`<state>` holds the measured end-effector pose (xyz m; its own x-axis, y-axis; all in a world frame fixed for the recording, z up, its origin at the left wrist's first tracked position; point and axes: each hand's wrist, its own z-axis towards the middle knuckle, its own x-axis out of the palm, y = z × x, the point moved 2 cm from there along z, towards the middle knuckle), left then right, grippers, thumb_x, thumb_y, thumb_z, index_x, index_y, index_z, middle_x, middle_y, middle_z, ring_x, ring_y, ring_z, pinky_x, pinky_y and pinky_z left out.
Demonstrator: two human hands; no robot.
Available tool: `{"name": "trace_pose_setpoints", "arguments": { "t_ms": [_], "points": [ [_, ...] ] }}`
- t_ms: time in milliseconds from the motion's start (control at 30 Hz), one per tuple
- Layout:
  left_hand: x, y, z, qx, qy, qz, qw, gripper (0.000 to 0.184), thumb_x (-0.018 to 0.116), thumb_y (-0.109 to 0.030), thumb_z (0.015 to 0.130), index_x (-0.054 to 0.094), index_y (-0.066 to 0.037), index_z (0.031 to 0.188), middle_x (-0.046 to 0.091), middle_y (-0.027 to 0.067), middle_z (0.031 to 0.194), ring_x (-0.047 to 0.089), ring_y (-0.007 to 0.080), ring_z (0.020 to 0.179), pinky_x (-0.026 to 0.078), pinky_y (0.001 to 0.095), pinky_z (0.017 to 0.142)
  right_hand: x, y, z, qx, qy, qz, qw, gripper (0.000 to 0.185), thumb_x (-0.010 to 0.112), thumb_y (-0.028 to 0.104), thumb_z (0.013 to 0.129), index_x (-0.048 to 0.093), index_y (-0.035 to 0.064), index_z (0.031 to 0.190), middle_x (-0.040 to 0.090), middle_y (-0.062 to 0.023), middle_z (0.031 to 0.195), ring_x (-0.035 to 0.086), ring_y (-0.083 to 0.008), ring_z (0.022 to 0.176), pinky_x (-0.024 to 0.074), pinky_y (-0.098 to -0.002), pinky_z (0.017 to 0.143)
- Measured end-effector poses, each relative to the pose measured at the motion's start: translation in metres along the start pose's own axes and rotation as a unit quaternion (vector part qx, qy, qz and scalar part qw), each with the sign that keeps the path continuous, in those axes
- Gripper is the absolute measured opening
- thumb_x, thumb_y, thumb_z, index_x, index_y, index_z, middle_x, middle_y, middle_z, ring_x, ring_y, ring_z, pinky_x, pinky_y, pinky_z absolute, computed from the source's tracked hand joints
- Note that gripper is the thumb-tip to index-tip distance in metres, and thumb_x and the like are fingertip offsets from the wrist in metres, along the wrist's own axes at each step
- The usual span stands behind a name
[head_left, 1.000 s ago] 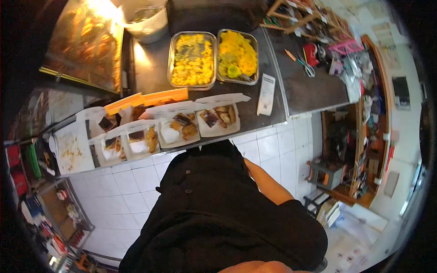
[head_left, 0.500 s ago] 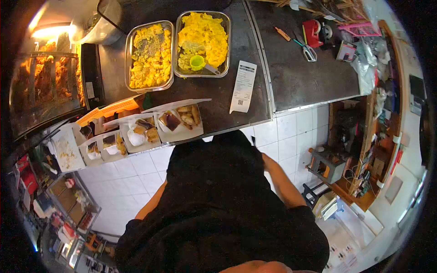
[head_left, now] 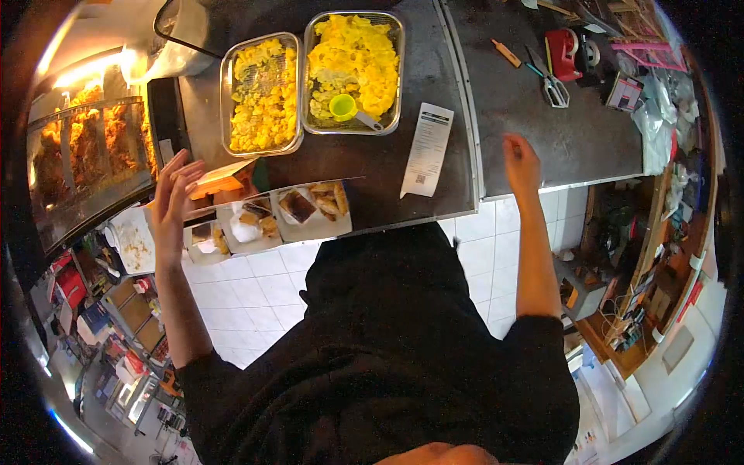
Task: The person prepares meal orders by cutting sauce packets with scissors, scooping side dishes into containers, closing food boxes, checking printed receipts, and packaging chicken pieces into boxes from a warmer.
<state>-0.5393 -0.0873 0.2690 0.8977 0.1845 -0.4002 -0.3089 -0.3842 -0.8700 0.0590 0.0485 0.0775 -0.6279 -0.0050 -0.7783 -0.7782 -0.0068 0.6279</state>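
My left hand (head_left: 175, 190) is raised over the left end of the row of open food boxes, fingers apart and holding nothing. It hides part of that row. Three boxes show to its right, among them a box with dark and golden-brown pieces (head_left: 314, 209). Above the front edge of the right counter hangs my right hand (head_left: 522, 164), its fingers curled in with nothing visible in them. A printed paper slip (head_left: 427, 151) lies on the counter between the two hands.
Behind the boxes stand two trays of yellow food (head_left: 263, 97), (head_left: 364, 54), the right tray with a green scoop (head_left: 343, 107). A lit display case (head_left: 93, 147) is at the left. Scissors (head_left: 555, 91) and a red tape dispenser (head_left: 563, 54) lie on the right counter.
Both hands have come up from beside the body, the left over the boxes and the right to the right counter's edge. The camera view has also shifted.
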Motion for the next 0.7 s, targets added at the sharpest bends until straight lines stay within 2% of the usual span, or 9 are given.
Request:
{"name": "trace_pose_setpoints", "arguments": {
  "t_ms": [100, 233, 400, 467, 500, 567, 600, 667, 700],
  "points": [
    [-0.037, 0.016, 0.029, 0.002, -0.029, 0.055, 0.998, 0.039, 0.054, -0.024, 0.106, 0.057, -0.004, 0.139, 0.063, 0.0105, 0.134, 0.058, 0.0204, 0.125, 0.047, 0.0358, 0.105, 0.048, 0.123, 0.037, -0.029, 0.064, 0.079, 0.994, 0.017, 0.066, 0.022, 0.096, 0.073, 0.0117, 0.106, 0.070, -0.0097, 0.099, 0.068, -0.0291, 0.087, 0.0533, -0.0405, 0.080],
    [-0.076, 0.039, 0.085, 0.186, -0.048, 0.172, 0.966, 0.035, 0.059, -0.014, 0.103, 0.059, -0.005, 0.137, 0.061, 0.0088, 0.137, 0.055, 0.0192, 0.128, 0.044, 0.0362, 0.108, 0.155, 0.190, 0.049, -0.211, 0.048, -0.071, 0.974, 0.027, 0.072, 0.029, 0.091, 0.073, 0.0066, 0.107, 0.063, -0.0088, 0.105, 0.062, -0.0281, 0.105, 0.0501, -0.0423, 0.090],
    [-0.123, 0.024, 0.178, 0.258, -0.137, 0.256, 0.921, 0.034, 0.063, -0.011, 0.100, 0.062, -0.014, 0.134, 0.060, 0.0079, 0.136, 0.056, 0.0180, 0.123, 0.047, 0.0363, 0.108, 0.209, 0.233, 0.042, -0.127, 0.056, -0.250, 0.958, 0.038, 0.074, 0.034, 0.086, 0.067, 0.0069, 0.111, 0.058, -0.0107, 0.113, 0.054, -0.0294, 0.117, 0.0469, -0.0505, 0.092],
    [-0.140, 0.022, 0.227, 0.325, -0.222, 0.354, 0.849, 0.035, 0.066, -0.017, 0.098, 0.063, -0.019, 0.133, 0.059, 0.0109, 0.134, 0.056, 0.0195, 0.121, 0.050, 0.0354, 0.102, 0.212, 0.244, 0.040, -0.130, -0.016, -0.261, 0.956, 0.030, 0.073, 0.030, 0.083, 0.071, 0.0078, 0.102, 0.060, -0.0097, 0.109, 0.057, -0.0309, 0.112, 0.0474, -0.0533, 0.088],
    [-0.143, 0.019, 0.244, 0.235, -0.216, 0.332, 0.888, 0.036, 0.068, -0.021, 0.096, 0.062, -0.020, 0.132, 0.061, 0.0128, 0.129, 0.059, 0.0222, 0.118, 0.051, 0.0369, 0.098, 0.210, 0.247, 0.039, -0.128, -0.008, -0.251, 0.959, 0.027, 0.073, 0.028, 0.083, 0.071, 0.0095, 0.102, 0.060, -0.0097, 0.109, 0.057, -0.0305, 0.112, 0.0476, -0.0526, 0.088],
    [-0.166, 0.042, 0.313, 0.296, -0.222, 0.331, 0.868, 0.039, 0.071, -0.025, 0.092, 0.062, -0.020, 0.130, 0.066, 0.0152, 0.120, 0.063, 0.0285, 0.111, 0.053, 0.0407, 0.092, 0.203, 0.251, 0.036, -0.107, 0.007, -0.222, 0.969, 0.023, 0.073, 0.027, 0.086, 0.071, 0.0118, 0.102, 0.059, -0.0090, 0.110, 0.057, -0.0290, 0.112, 0.0472, -0.0504, 0.089],
    [-0.178, 0.067, 0.359, 0.441, -0.230, 0.349, 0.794, 0.041, 0.072, -0.026, 0.090, 0.063, -0.019, 0.129, 0.068, 0.0158, 0.116, 0.066, 0.0322, 0.107, 0.054, 0.0431, 0.089, 0.198, 0.252, 0.035, -0.090, 0.013, -0.200, 0.976, 0.021, 0.073, 0.027, 0.089, 0.071, 0.0124, 0.104, 0.059, -0.0083, 0.110, 0.057, -0.0279, 0.112, 0.0468, -0.0489, 0.089],
    [-0.179, 0.074, 0.405, 0.446, -0.189, 0.417, 0.769, 0.042, 0.073, -0.025, 0.088, 0.063, -0.017, 0.128, 0.070, 0.0156, 0.114, 0.066, 0.0364, 0.107, 0.052, 0.0461, 0.094, 0.188, 0.243, 0.029, -0.091, -0.009, -0.127, 0.988, 0.017, 0.073, 0.023, 0.089, 0.071, 0.0117, 0.102, 0.060, -0.0082, 0.107, 0.059, -0.0273, 0.107, 0.0476, -0.0453, 0.086],
    [-0.174, 0.094, 0.434, 0.364, -0.174, 0.419, 0.814, 0.040, 0.071, -0.026, 0.089, 0.062, -0.017, 0.127, 0.068, 0.0162, 0.120, 0.064, 0.0372, 0.113, 0.051, 0.0465, 0.095, 0.178, 0.242, 0.022, -0.083, -0.021, -0.098, 0.992, 0.015, 0.073, 0.022, 0.089, 0.071, 0.0114, 0.101, 0.061, -0.0082, 0.106, 0.060, -0.0269, 0.104, 0.0480, -0.0435, 0.085]
  ]
}}
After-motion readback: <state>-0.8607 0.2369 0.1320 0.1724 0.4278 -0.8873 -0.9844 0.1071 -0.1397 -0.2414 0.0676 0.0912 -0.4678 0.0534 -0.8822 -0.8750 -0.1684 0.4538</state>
